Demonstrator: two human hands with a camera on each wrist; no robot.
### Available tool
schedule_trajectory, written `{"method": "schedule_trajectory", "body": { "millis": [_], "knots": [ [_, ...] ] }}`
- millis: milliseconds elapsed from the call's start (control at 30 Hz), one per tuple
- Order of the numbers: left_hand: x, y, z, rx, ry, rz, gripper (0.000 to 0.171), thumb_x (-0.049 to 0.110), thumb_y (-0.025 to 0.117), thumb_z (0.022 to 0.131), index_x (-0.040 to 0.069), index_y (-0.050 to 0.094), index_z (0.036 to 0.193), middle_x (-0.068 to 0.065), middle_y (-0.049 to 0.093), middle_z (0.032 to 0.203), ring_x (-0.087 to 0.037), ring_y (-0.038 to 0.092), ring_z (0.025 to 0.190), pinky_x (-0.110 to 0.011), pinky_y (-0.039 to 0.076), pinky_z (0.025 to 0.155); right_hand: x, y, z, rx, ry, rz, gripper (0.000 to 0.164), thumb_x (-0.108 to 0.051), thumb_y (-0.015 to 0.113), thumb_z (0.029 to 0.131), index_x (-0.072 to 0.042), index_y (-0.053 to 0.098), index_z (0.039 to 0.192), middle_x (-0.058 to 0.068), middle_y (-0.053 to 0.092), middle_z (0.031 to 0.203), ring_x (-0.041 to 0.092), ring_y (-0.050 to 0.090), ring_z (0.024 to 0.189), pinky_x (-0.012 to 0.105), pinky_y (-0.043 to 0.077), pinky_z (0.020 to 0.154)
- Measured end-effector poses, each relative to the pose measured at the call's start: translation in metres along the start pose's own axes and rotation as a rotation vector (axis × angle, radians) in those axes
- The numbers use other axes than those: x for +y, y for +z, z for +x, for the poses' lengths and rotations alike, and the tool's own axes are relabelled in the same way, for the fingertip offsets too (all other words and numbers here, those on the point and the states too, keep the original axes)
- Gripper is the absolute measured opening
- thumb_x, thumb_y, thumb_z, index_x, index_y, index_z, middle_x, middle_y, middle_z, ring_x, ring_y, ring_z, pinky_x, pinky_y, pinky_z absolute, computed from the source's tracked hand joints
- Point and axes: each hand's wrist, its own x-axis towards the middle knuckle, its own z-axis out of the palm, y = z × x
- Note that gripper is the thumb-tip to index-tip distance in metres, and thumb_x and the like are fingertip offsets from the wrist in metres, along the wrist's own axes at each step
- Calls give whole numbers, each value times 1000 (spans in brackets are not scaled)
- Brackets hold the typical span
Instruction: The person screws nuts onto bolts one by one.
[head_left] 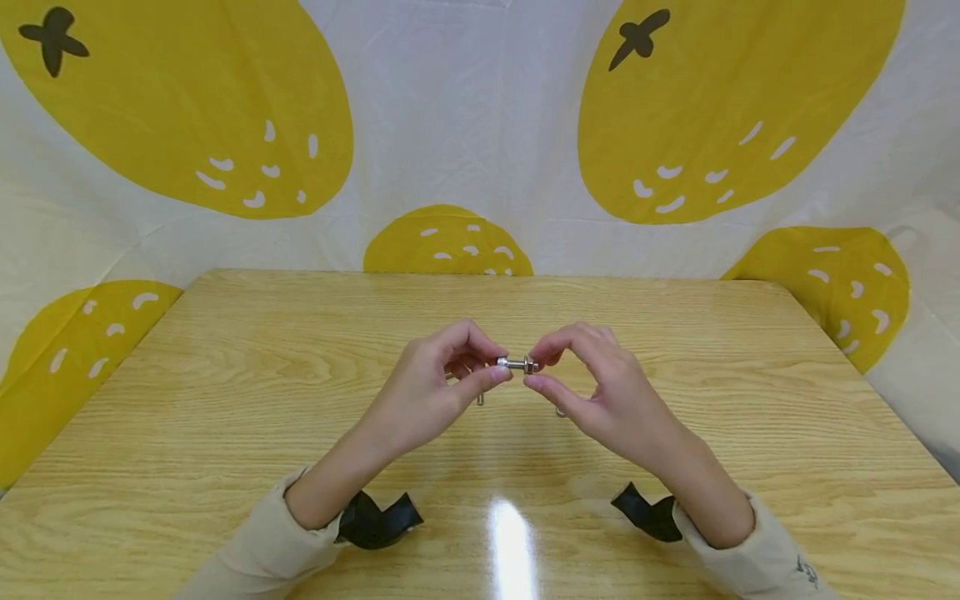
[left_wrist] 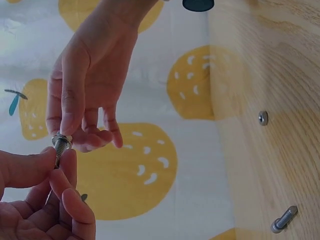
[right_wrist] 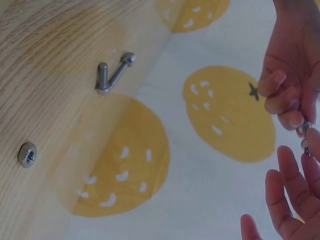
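Held level above the table is a silver bolt (head_left: pixel 514 363). My left hand (head_left: pixel 423 392) pinches its head end between thumb and fingers. A hex nut (head_left: pixel 531 365) sits around the bolt's other end, with the thumb and forefinger of my right hand (head_left: pixel 615 396) on either side of it. The left wrist view shows the bolt's thread (left_wrist: pixel 60 146) between the two hands, the nut near its tip. In the right wrist view, fingers partly hide both pieces.
On the wooden table (head_left: pixel 300 333) lie a loose nut (right_wrist: pixel 27 154), an upright bolt (right_wrist: pixel 103 77) and another bolt lying down (right_wrist: pixel 120 71). Behind the table hangs a white cloth (head_left: pixel 465 100) with yellow fruit shapes. Black straps (head_left: pixel 378 521) show at both sleeve cuffs.
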Motion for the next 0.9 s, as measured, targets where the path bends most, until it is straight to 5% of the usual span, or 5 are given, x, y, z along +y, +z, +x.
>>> {"method": "schedule_trajectory", "body": {
  "millis": [500, 733, 900],
  "knots": [
    [0, 1, 0, -8, 2, -13, 9, 10, 67, 86, 9, 61, 92, -2, 65, 83, -18, 56, 65, -23, 47, 56, -1, 4, -1, -30, 15, 15, 3, -13, 60, 91, -12, 60, 93, -6, 61, 92, 12, 51, 90, 30, 40, 77],
    [0, 2, 0, -10, 19, -9, 9, 9, 67, 85, 9, 61, 92, 0, 65, 83, -17, 57, 67, -23, 47, 58, 0, 7, 1, -28, -14, -16, 24, -21, 45, 99, -16, 60, 81, -11, 60, 79, 7, 52, 81, 28, 35, 79],
    [-1, 2, 0, -11, 5, -7, 8, 10, 67, 86, 10, 61, 92, -1, 65, 82, -23, 57, 66, -23, 46, 56, -2, 2, -1, -59, 90, -12, 10, -22, 58, 93, -14, 60, 98, -8, 60, 90, 10, 51, 88, 32, 37, 79]
  ]
}}
